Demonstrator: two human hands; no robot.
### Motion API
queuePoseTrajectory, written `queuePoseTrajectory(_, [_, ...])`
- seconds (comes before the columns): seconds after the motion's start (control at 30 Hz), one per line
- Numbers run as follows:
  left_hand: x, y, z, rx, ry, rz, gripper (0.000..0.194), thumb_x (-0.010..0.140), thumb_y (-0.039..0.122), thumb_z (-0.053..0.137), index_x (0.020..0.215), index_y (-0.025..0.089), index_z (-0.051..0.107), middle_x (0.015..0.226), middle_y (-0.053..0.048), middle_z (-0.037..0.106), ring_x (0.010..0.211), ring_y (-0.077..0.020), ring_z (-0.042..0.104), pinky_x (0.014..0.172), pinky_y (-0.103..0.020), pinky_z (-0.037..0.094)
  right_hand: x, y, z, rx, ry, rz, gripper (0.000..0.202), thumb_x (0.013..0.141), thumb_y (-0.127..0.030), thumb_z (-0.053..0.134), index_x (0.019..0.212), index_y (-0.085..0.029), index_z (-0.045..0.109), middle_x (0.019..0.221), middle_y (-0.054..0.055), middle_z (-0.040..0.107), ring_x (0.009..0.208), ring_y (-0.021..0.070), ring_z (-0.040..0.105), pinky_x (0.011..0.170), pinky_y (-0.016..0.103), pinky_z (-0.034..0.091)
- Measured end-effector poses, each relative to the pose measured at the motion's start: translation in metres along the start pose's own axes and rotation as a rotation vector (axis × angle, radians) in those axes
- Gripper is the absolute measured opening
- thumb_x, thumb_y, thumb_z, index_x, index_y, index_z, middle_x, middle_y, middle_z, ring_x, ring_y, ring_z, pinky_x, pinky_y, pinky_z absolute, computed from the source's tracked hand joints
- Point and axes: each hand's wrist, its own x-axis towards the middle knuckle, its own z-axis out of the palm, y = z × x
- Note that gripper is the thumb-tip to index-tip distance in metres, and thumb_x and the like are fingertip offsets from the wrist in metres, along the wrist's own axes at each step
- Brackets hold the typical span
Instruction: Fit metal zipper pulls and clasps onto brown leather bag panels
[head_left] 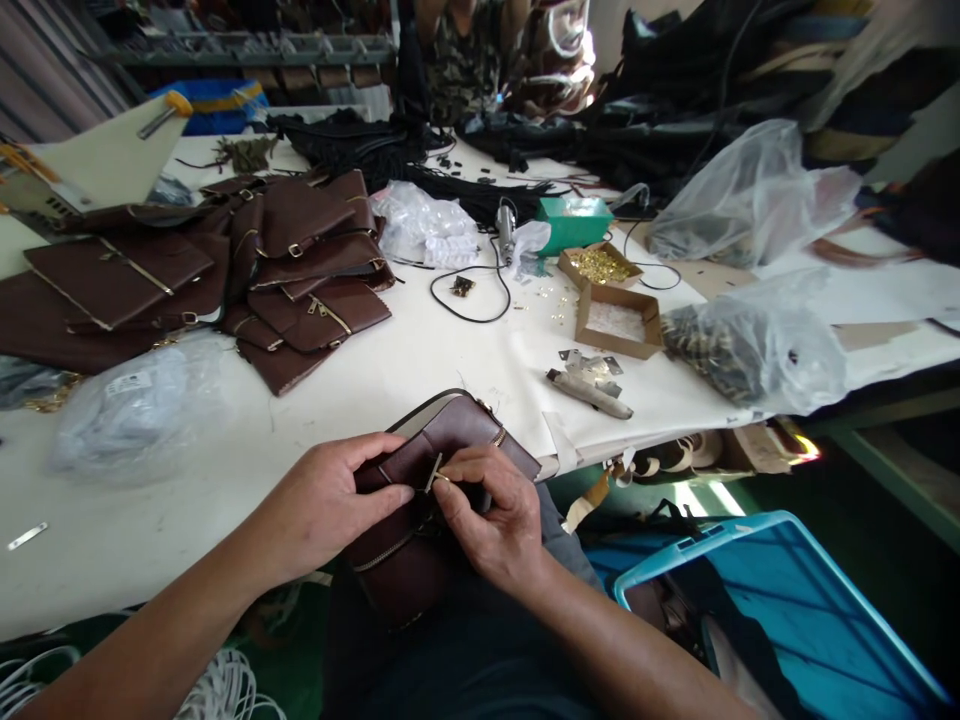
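Observation:
A dark brown leather piece [397,575] with brass zippers rests on my lap against the table edge. My left hand [330,500] grips its left side, the thumb on the outer face and the fingers reaching behind the edge. Pinched between the thumb and forefinger of my right hand [491,510] is a small metal fitting [436,474], held against the leather near the left thumb. The fitting's exact kind is too small to make out.
Brown leather bag pieces [300,240] are piled at left beside a plastic bag [142,400]. Cardboard boxes [622,322], one with brass bits, a green box [574,225] and a wrapped rod [589,393] lie ahead. A blue crate [817,570] stands lower right. Across the table is another person [469,60].

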Motion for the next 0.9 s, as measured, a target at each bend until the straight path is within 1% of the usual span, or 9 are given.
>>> queuePoseTrajectory(0.13, [-0.008,0.01,0.01,0.066,0.043,-0.001,0.041,0.086,0.04,0.076,0.125,0.025,0.076,0.108,0.0,0.084,0.091,-0.0236,0.079,0.081,-0.029,0.064,-0.005,-0.008,-0.008,0.009,0.04,-0.027,0.01,0.093,-0.014,0.074,0.092,-0.024,0.073,0.086,0.006,0.076,0.081,0.0196,0.072,0.076,0.035,0.06])
queuePoseTrajectory(0.3, [-0.014,0.016,0.023,0.188,0.095,0.097,0.039,0.089,0.039,0.072,0.126,0.026,0.077,0.113,0.001,0.084,0.095,-0.0227,0.079,0.085,-0.026,0.062,-0.011,-0.013,-0.016,-0.016,0.057,-0.046,0.009,0.093,-0.015,0.073,0.092,-0.024,0.073,0.087,0.005,0.075,0.08,0.0194,0.072,0.073,0.034,0.06])
queuePoseTrajectory(0.37, [-0.016,0.019,0.028,0.24,0.105,0.134,0.039,0.09,0.038,0.071,0.127,0.027,0.077,0.113,0.001,0.084,0.094,-0.0221,0.079,0.087,-0.026,0.061,-0.013,-0.014,-0.018,-0.027,0.06,-0.057,0.009,0.093,-0.015,0.073,0.092,-0.024,0.072,0.086,0.005,0.075,0.079,0.0191,0.072,0.073,0.034,0.06])
queuePoseTrajectory(0.47, [-0.019,0.026,0.036,0.274,0.102,0.156,0.038,0.091,0.037,0.07,0.128,0.029,0.077,0.109,0.003,0.084,0.089,-0.0208,0.079,0.087,-0.026,0.061,-0.016,-0.017,-0.021,-0.04,0.075,-0.036,0.009,0.093,-0.017,0.072,0.09,-0.025,0.072,0.084,0.005,0.074,0.077,0.0191,0.071,0.072,0.034,0.059])
queuePoseTrajectory(0.6, [-0.024,0.035,0.043,0.309,0.112,0.204,0.04,0.092,0.034,0.066,0.13,0.031,0.077,0.113,0.002,0.084,0.093,-0.0212,0.08,0.089,-0.025,0.061,-0.018,-0.022,-0.023,-0.025,0.1,0.001,0.01,0.093,-0.017,0.073,0.087,-0.024,0.071,0.082,0.004,0.073,0.076,0.0185,0.069,0.072,0.034,0.058])
queuePoseTrajectory(0.67, [-0.025,0.036,0.043,0.313,0.111,0.211,0.039,0.091,0.034,0.066,0.129,0.031,0.078,0.112,0.002,0.085,0.093,-0.0221,0.08,0.089,-0.026,0.061,-0.016,-0.025,-0.026,-0.001,0.069,0.004,0.011,0.093,-0.017,0.073,0.085,-0.024,0.071,0.082,0.004,0.073,0.077,0.0183,0.069,0.072,0.033,0.058])
queuePoseTrajectory(0.8, [-0.027,0.036,0.039,0.299,0.077,0.172,0.042,0.089,0.037,0.07,0.13,0.031,0.077,0.112,0.0,0.084,0.094,-0.0246,0.08,0.086,-0.029,0.062,-0.009,-0.026,-0.036,0.018,-0.086,0.032,0.011,0.095,-0.02,0.071,0.085,-0.024,0.071,0.085,0.003,0.074,0.081,0.0188,0.07,0.077,0.034,0.058])
queuePoseTrajectory(0.9, [-0.027,0.031,0.035,0.248,0.013,0.164,0.05,0.089,0.034,0.071,0.139,0.031,0.072,0.122,-0.001,0.082,0.104,-0.0256,0.079,0.09,-0.029,0.062,-0.006,-0.024,-0.043,0.004,-0.144,0.048,0.009,0.097,-0.022,0.07,0.088,-0.024,0.07,0.086,0.003,0.073,0.082,0.0185,0.069,0.08,0.034,0.057])
